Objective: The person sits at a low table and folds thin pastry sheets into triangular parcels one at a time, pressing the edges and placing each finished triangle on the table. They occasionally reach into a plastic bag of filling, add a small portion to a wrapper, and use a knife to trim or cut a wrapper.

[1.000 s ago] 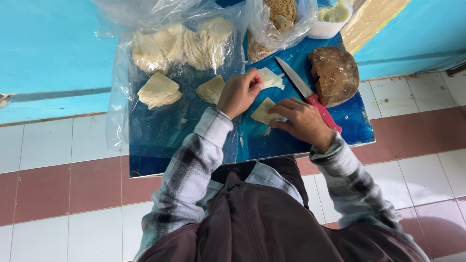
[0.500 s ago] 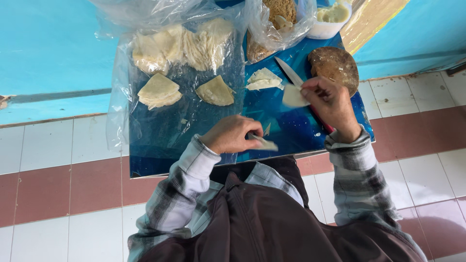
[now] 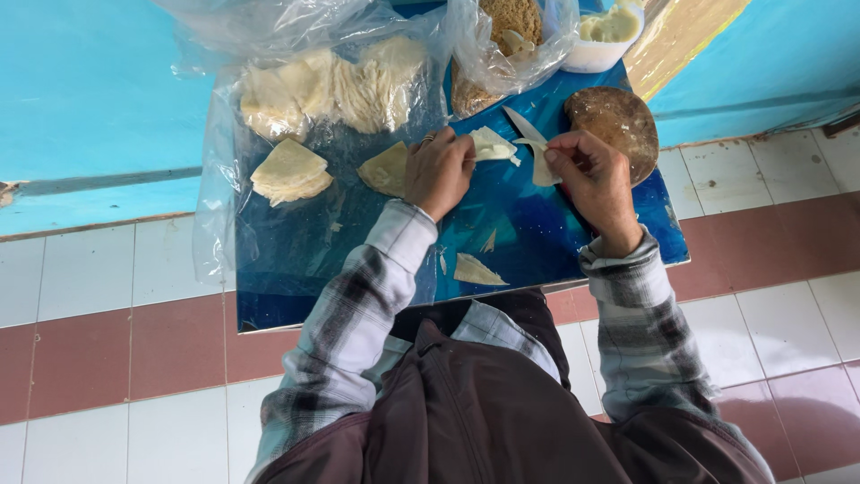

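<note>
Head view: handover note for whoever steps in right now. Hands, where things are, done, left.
Left hand: resting on a pale folded sheet on the blue table.
Right hand: holding the knife and a pale piece.
Done: folded wrappers lie on the plastic sheet; one trimmed piece near the front edge.
Left: the piece in hand; stacked sheets at the back.

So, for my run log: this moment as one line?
left hand: on pale folded dough sheet | right hand: holding pale dough piece | steel knife: lying on blue board

I see a pale thin folded dough sheet [image 3: 493,143] flat on the blue table, far centre, and a steel-bladed knife [image 3: 524,127] crossing a smaller pale piece [image 3: 542,168] just right.
</note>
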Tool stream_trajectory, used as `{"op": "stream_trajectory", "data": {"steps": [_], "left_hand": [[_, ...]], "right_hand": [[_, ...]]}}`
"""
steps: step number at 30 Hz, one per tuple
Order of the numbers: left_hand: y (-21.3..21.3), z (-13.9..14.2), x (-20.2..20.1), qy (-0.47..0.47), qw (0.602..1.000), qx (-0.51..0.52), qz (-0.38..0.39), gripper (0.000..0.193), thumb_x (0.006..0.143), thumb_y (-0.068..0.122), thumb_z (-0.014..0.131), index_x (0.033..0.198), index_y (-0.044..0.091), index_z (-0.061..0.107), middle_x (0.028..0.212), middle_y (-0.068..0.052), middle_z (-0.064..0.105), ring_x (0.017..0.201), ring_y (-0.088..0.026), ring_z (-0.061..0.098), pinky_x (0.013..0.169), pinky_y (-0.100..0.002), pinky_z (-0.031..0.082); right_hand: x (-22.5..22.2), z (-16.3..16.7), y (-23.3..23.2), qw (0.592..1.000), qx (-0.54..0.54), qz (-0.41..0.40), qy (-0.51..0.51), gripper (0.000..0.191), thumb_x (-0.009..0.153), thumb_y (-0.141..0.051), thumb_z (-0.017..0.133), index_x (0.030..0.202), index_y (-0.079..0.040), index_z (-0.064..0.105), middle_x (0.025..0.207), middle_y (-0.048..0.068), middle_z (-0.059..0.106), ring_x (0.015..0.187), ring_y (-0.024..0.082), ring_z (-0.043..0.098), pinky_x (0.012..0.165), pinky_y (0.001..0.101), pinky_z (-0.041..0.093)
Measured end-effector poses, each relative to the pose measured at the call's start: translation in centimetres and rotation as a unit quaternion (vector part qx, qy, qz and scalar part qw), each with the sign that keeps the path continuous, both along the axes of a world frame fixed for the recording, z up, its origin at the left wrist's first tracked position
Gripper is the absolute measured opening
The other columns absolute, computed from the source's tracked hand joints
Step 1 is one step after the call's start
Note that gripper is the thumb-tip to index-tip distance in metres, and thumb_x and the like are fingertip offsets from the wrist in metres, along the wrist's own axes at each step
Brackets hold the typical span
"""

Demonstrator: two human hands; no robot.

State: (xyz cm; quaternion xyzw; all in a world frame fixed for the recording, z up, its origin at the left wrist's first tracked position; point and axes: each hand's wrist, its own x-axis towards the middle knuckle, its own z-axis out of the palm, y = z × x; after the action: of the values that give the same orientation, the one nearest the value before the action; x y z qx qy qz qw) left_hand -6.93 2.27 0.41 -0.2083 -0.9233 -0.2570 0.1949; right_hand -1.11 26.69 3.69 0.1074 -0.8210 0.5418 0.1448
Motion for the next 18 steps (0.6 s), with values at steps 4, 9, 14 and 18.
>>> {"op": "stream_trajectory", "data": {"steps": [4, 9, 14, 18], "left_hand": [[0.1, 1.1, -1.9, -0.077, 0.976, 0.198, -0.054, 0.013, 0.086, 0.015, 0.074, 0.09, 0.006, 0.065, 0.084, -0.007, 0.073, 0.081, -0.028, 0.072, 0.074, -0.042, 0.054], [0.9, 3.4, -3.5, -0.133, 0.956, 0.259, -0.024, 0.014, 0.081, 0.014, 0.071, 0.086, 0.004, 0.064, 0.077, -0.008, 0.074, 0.071, -0.025, 0.074, 0.065, -0.036, 0.055], [-0.9, 5.0, -1.4, -0.092, 0.962, 0.182, -0.184, 0.012, 0.09, 0.019, 0.069, 0.092, 0.008, 0.064, 0.085, -0.008, 0.075, 0.08, -0.022, 0.076, 0.071, -0.036, 0.058], [-3.3, 4.5, 1.7, -0.148, 0.952, -0.066, -0.259, 0.012, 0.079, 0.022, 0.079, 0.087, 0.014, 0.074, 0.084, -0.007, 0.077, 0.079, -0.027, 0.073, 0.069, -0.042, 0.055]], "right_hand": [[-1.3, 0.0, 0.4, 0.995, -0.083, 0.02, -0.042, 0.014, 0.105, -0.01, 0.068, 0.112, 0.002, 0.069, 0.089, 0.003, 0.072, 0.075, 0.004, 0.064, 0.065, 0.0202, 0.051], [-3.0, -0.3, 0.6, 0.993, -0.111, 0.011, -0.044, 0.013, 0.105, -0.01, 0.068, 0.112, 0.001, 0.07, 0.085, 0.002, 0.07, 0.068, 0.004, 0.06, 0.059, 0.0204, 0.047], [-4.3, -0.8, 1.1, 0.99, -0.114, 0.022, -0.077, 0.017, 0.1, -0.011, 0.073, 0.112, 0.001, 0.068, 0.09, 0.002, 0.072, 0.072, 0.003, 0.063, 0.06, 0.0199, 0.049], [-4.7, -1.0, 1.9, 0.983, -0.16, 0.018, -0.087, 0.019, 0.1, -0.011, 0.075, 0.113, -0.001, 0.066, 0.092, 0.001, 0.071, 0.075, 0.003, 0.063, 0.062, 0.0194, 0.05]]}}
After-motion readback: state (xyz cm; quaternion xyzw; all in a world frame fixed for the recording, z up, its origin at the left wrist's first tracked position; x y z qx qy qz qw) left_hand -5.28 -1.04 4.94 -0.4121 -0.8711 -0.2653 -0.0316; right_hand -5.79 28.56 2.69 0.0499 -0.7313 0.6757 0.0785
